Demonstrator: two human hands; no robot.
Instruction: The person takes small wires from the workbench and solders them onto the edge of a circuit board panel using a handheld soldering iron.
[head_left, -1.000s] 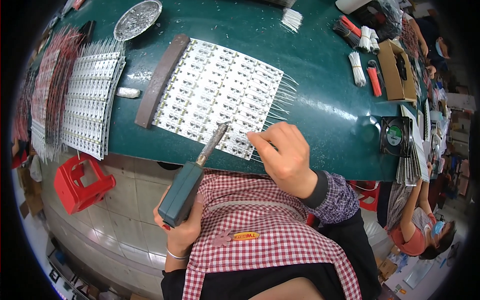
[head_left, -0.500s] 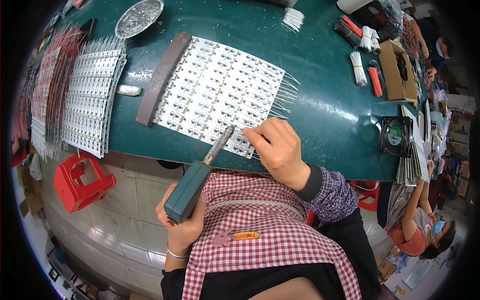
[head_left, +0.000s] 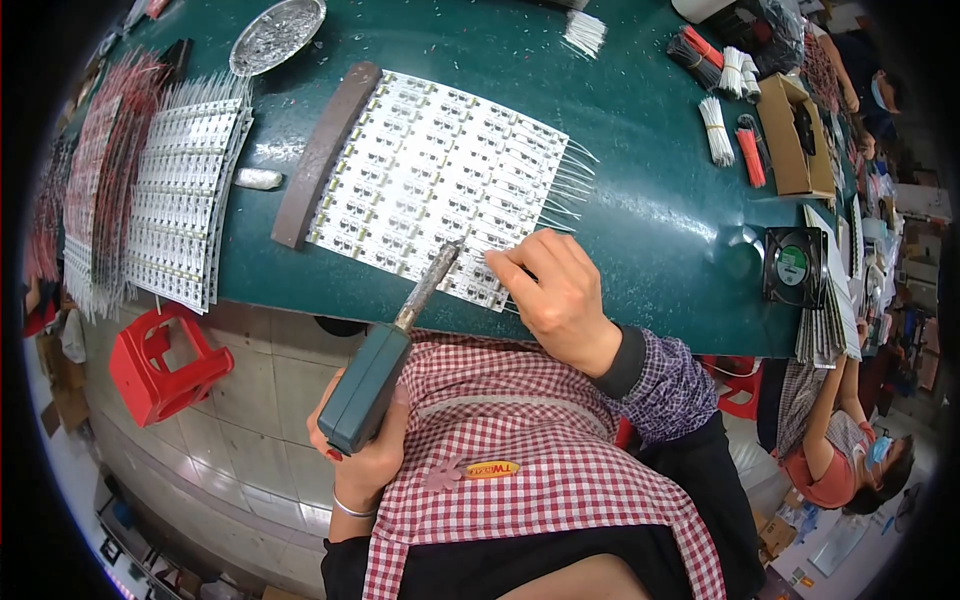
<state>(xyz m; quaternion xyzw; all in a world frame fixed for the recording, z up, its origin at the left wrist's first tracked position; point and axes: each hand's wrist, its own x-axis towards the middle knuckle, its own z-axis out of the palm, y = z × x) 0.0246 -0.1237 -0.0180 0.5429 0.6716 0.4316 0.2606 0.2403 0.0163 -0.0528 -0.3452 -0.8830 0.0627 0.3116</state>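
My left hand is wrapped round the dark green handle of a soldering iron. Its metal tip points up and away, over the near part of a white circuit board panel lined with rows of small components. Just right of the tip, my right hand has thumb and forefinger pinched together low over the panel; a thin white wire seems to be between them, mostly hidden by the fingers. Several thin white wires stick out past the panel's right edge. A brown bar lies along its left edge.
Stacked wired panels stand at the left, near a metal dish of scraps. Wire bundles, a cardboard box and a black fan are at the right. A red stool stands below the table; a co-worker is at the right.
The soldering iron's tip has shifted slightly up and left over the panel, and its handle has moved a little left with my left hand. My right hand has barely moved.
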